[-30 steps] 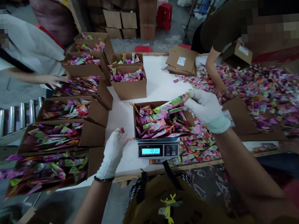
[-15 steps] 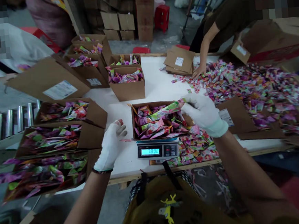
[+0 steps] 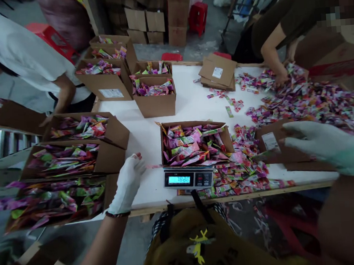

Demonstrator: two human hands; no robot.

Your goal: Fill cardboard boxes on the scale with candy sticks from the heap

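Note:
An open carton [image 3: 231, 138] full of small candy packets [image 3: 185, 140] stands on a digital scale [image 3: 205, 178] with a lit display. My left hand [image 3: 128, 179], in a white glove with bare fingertips, is loosely curled left of the carton, apart from it; nothing shows in it. At the right, my gloved right hand [image 3: 315, 144] hovers over flat cardboard flaps [image 3: 283, 140], thumb and fingers apart. A blurred greenish packet [image 3: 266, 155] is just left of its fingers, seemingly out of the grip. Loose packets [image 3: 241, 176] lie beside the scale.
Filled cartons [image 3: 108, 156] line the left side, others [image 3: 156, 105] stand at the back. Flat cardboard [image 3: 216, 70] is stacked at the far edge. A co-worker's hand [image 3: 281, 77] is in the packet heap [image 3: 318, 101]. Another person [image 3: 35, 49] stands left by rollers [image 3: 9, 141].
My right hand has moved from the carton to the right, taking a green packet out and opening. My left hand has curled more. The display reading dropped. The left carton moved onto the rollers.

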